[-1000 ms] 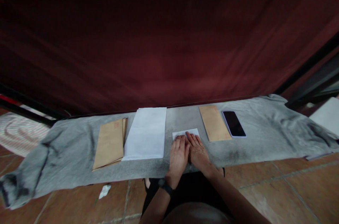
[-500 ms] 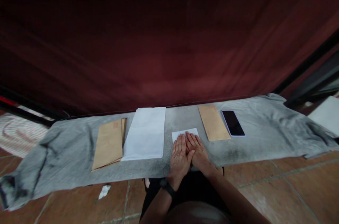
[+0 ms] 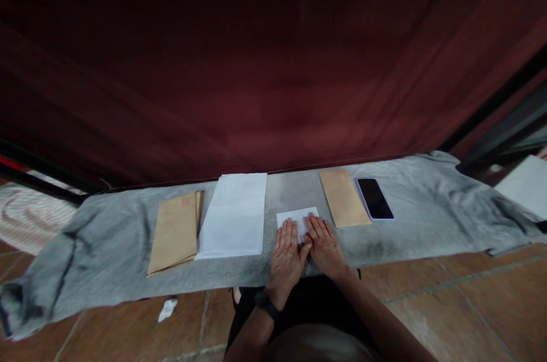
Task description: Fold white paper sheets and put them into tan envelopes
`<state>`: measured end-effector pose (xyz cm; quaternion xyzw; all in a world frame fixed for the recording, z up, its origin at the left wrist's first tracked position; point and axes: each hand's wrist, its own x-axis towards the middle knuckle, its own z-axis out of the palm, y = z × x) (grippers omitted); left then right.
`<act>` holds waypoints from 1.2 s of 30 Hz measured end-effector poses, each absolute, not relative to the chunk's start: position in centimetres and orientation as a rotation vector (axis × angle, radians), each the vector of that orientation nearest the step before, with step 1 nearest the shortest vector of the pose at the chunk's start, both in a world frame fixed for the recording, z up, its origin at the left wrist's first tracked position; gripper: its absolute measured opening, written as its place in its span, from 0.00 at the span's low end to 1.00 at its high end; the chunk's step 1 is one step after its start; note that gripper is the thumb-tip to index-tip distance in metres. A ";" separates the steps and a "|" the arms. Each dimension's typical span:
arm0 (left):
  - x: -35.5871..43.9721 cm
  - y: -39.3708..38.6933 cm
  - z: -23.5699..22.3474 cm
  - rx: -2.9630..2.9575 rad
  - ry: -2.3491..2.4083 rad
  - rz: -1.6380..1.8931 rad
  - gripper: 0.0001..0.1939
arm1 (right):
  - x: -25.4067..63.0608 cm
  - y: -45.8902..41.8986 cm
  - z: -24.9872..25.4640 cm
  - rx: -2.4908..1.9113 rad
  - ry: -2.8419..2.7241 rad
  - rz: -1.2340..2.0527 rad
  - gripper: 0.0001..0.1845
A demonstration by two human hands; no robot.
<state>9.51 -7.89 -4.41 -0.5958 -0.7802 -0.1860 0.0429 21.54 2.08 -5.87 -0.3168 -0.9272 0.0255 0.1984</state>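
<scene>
A small white sheet of paper (image 3: 301, 215), apparently folded, lies flat in front of me on a grey cloth. My left hand (image 3: 286, 253) rests flat over its left part, fingers stretched out and pointing away from me. Over the right part lies my right hand (image 3: 323, 245), also flat, with its fingers extended. The thumbs come close together near the paper's lower middle, and the hands hide its near portion. Just right of the paper is a single brown envelope (image 3: 344, 198). To the left sits a stack of larger white sheets (image 3: 236, 216).
The grey cloth (image 3: 111, 248) covers a long narrow surface. Several brown envelopes (image 3: 175, 234) are piled at the left, and a phone (image 3: 376, 199) with a purple edge lies at the right. A dark red panel (image 3: 273, 94) rises behind. A crumpled white scrap (image 3: 167, 309) is on the tiled floor.
My hands have moved apart: the right hand has slid to the right and the left slightly left. More of the paper's middle shows between them.
</scene>
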 end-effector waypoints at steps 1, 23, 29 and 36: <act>9.5 -7.9 -4.5 -1.797 -2.387 -0.536 0.34 | 21.6 2.1 -6.0 -0.903 -2.579 0.047 0.29; 9.7 -8.5 -5.1 -1.507 -2.447 -0.473 0.35 | 23.3 1.6 -7.1 -1.048 -2.449 -0.013 0.33; 9.9 -8.5 -4.8 -1.500 -2.446 -0.473 0.34 | 22.8 1.5 -5.9 -1.041 -2.443 0.118 0.31; 9.8 -8.6 -5.3 -1.532 -2.460 -0.366 0.32 | 19.5 0.3 -3.9 -0.703 -2.603 0.316 0.28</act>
